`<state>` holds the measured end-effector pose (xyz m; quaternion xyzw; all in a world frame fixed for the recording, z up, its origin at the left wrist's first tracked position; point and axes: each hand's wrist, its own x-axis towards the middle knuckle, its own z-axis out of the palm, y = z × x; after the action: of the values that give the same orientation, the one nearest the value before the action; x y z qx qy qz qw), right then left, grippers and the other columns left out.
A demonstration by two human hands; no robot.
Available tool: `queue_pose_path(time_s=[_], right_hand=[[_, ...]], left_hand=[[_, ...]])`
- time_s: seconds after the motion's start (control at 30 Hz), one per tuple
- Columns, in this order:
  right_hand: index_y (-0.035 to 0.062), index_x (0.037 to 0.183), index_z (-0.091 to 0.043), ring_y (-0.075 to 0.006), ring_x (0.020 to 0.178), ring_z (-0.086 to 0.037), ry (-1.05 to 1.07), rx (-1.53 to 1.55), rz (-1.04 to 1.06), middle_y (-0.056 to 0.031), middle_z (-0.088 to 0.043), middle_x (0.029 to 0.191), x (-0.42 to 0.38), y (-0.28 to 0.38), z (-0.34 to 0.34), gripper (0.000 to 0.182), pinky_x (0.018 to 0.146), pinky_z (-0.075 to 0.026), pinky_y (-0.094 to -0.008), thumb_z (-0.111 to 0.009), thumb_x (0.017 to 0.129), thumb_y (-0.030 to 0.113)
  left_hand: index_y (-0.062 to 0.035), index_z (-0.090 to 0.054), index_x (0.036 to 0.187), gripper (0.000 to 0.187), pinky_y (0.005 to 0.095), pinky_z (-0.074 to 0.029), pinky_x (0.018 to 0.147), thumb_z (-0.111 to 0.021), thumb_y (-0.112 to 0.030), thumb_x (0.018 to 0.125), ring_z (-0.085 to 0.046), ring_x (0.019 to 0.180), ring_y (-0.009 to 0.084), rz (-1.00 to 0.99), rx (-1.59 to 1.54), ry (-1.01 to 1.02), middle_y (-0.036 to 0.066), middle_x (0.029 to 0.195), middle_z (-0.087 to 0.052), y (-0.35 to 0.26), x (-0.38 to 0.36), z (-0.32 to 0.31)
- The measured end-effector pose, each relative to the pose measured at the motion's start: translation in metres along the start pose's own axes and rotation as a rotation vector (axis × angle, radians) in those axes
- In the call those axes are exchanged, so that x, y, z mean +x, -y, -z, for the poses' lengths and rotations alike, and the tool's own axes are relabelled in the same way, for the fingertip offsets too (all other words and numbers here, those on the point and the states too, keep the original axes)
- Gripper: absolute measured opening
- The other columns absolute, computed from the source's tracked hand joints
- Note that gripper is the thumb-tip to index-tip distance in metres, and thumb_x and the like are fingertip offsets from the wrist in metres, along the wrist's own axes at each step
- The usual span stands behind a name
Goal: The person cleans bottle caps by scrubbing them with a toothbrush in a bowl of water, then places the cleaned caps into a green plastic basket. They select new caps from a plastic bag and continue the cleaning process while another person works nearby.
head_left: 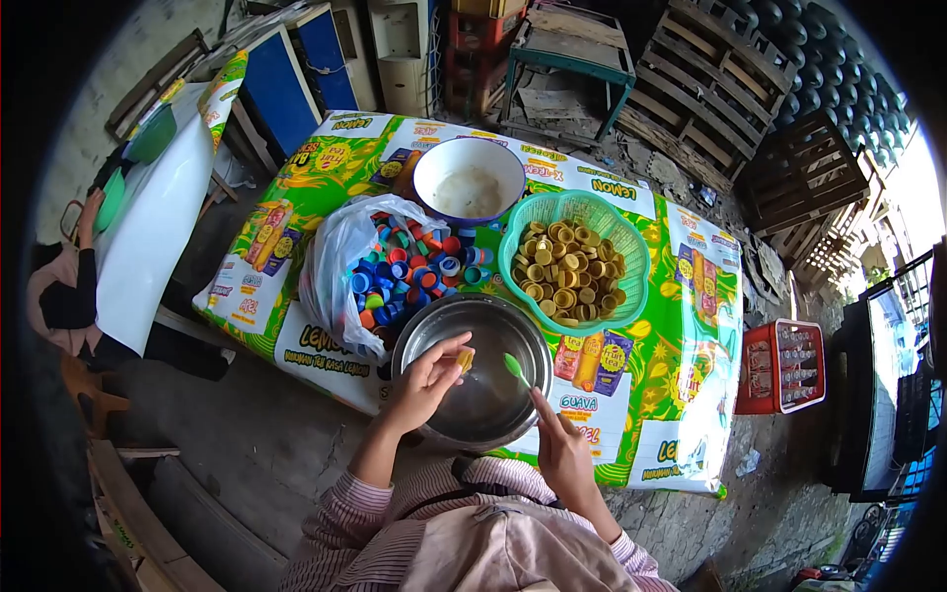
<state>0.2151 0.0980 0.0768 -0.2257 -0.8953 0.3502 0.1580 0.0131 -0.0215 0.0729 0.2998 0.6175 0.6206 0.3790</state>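
Over the steel bowl (473, 314), my left hand (430, 381) pinches a yellowish-brown bottle cap (466, 358) between thumb and fingers. My right hand (564, 446) is closed around a small green plastic spoon (514, 367), whose oval head points up and left over the bowl. The spoon and the cap are apart. Behind the bowl on the right, a mint-green basket (515, 219) holds many similar yellowish-brown caps (567, 266). To the left, a clear plastic bag (330, 261) spills red, blue and green caps (404, 266) toward the bowl.
A white enamel basin (470, 187) with a dark rim stands at the table's back. The table wears a printed green-and-white cover (631, 434). A red bottle crate (781, 365) stands on the floor at right. Another person's hand (91, 212) shows at far left, near a green bowl.
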Motion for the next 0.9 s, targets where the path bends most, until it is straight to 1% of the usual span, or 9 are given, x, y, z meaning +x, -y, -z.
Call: queue_pose_path(time_s=[0.13, 0.27, 0.33, 0.43, 0.53, 0.6, 0.8, 0.83, 0.9], right_hand=[[0.0098, 0.134, -0.037, -0.0331, 0.059, -0.060, -0.029, 0.277, -0.171, -0.0226, -0.059, 0.072, 0.005, 0.012, 0.012, 0.053, 0.055, -0.046, -0.0346, -0.048, 0.084, -0.003], [0.0095, 0.134, -0.037, -0.0332, 0.064, -0.063, -0.017, 0.346, -0.243, -0.0238, -0.061, 0.077, 0.005, 0.012, 0.013, 0.053, 0.059, -0.047, -0.0339, -0.049, 0.084, -0.002], [0.0114, 0.134, -0.038, -0.0397, 0.072, -0.061, -0.047, 0.213, -0.115, -0.0263, -0.060, 0.088, 0.001, 0.001, 0.005, 0.052, 0.063, -0.048, -0.0408, -0.050, 0.084, 0.000], [0.0096, 0.133, -0.039, -0.0409, 0.071, -0.060, -0.028, 0.267, -0.134, -0.0266, -0.059, 0.086, -0.006, 0.001, 0.014, 0.050, 0.064, -0.047, -0.0417, -0.051, 0.085, 0.002], [0.0070, 0.132, -0.039, -0.0230, 0.054, -0.056, -0.043, 0.325, -0.209, -0.0165, -0.056, 0.067, -0.007, -0.007, 0.021, 0.045, 0.055, -0.043, -0.0318, -0.049, 0.088, 0.005], [0.0067, 0.132, -0.039, -0.0197, 0.051, -0.051, -0.056, 0.416, -0.263, -0.0125, -0.053, 0.062, -0.007, -0.013, 0.023, 0.044, 0.053, -0.041, -0.0302, -0.048, 0.089, 0.005], [0.0057, 0.131, -0.040, -0.0169, 0.050, -0.052, -0.235, 0.357, -0.223, -0.0134, -0.053, 0.062, -0.010, -0.030, 0.053, 0.044, 0.050, -0.041, -0.0282, -0.046, 0.088, 0.003], [0.0050, 0.130, -0.041, -0.0169, 0.051, -0.054, -0.239, 0.351, -0.258, -0.0146, -0.056, 0.064, -0.013, -0.036, 0.053, 0.043, 0.050, -0.042, -0.0277, -0.046, 0.087, 0.002], [0.0048, 0.130, -0.042, -0.0167, 0.050, -0.054, -0.231, 0.311, -0.258, -0.0147, -0.056, 0.064, -0.013, -0.034, 0.057, 0.042, 0.050, -0.043, -0.0280, -0.046, 0.087, 0.002]], left_hand=[[-0.0050, -0.039, 0.132, 0.038, 0.0312, -0.044, 0.089, -0.041, -0.013, 0.095, -0.053, 0.107, 0.0187, 0.095, -0.568, 0.122, 0.012, 0.123, -0.051, -0.014, 0.002, 0.001], [-0.0033, -0.046, 0.124, 0.033, 0.0319, -0.046, 0.086, -0.047, -0.013, 0.092, -0.056, 0.103, 0.0200, 0.078, -0.537, 0.081, 0.012, 0.119, -0.053, -0.021, 0.001, -0.008], [-0.0011, -0.054, 0.112, 0.024, 0.0330, -0.048, 0.079, -0.047, -0.011, 0.091, -0.059, 0.093, 0.0219, -0.055, 0.818, 0.004, 0.014, 0.105, -0.056, -0.014, -0.001, -0.014], [0.0001, -0.055, 0.105, 0.019, 0.0315, -0.050, 0.072, -0.053, -0.008, 0.087, -0.061, 0.081, 0.0239, -0.059, 0.567, 0.036, 0.014, 0.094, -0.055, -0.029, -0.006, -0.024], [0.0007, -0.051, 0.111, 0.022, 0.0288, -0.050, 0.078, -0.050, -0.006, 0.090, -0.061, 0.089, 0.0177, 0.043, 0.199, 0.214, 0.011, 0.102, -0.057, -0.034, 0.007, -0.029], [-0.0007, -0.049, 0.115, 0.025, 0.0273, -0.048, 0.082, -0.047, -0.006, 0.091, -0.058, 0.096, 0.0146, 0.032, 0.263, 0.271, 0.009, 0.108, -0.056, -0.027, 0.019, -0.031], [-0.0036, -0.040, 0.128, 0.035, 0.0292, -0.045, 0.089, -0.040, -0.014, 0.095, -0.054, 0.108, 0.0192, 0.122, -0.429, 0.387, 0.011, 0.124, -0.049, 0.000, 0.149, -0.095], [-0.0036, -0.040, 0.128, 0.035, 0.0292, -0.045, 0.089, -0.040, -0.014, 0.095, -0.054, 0.108, 0.0192, 0.125, -0.432, 0.384, 0.011, 0.124, -0.049, 0.015, 0.155, -0.098], [-0.0061, -0.024, 0.139, 0.049, 0.0371, -0.040, 0.097, -0.041, -0.021, 0.095, -0.046, 0.119, 0.0251, -0.054, 0.238, 0.010, 0.016, 0.137, -0.035, 0.035, 0.166, -0.100]])
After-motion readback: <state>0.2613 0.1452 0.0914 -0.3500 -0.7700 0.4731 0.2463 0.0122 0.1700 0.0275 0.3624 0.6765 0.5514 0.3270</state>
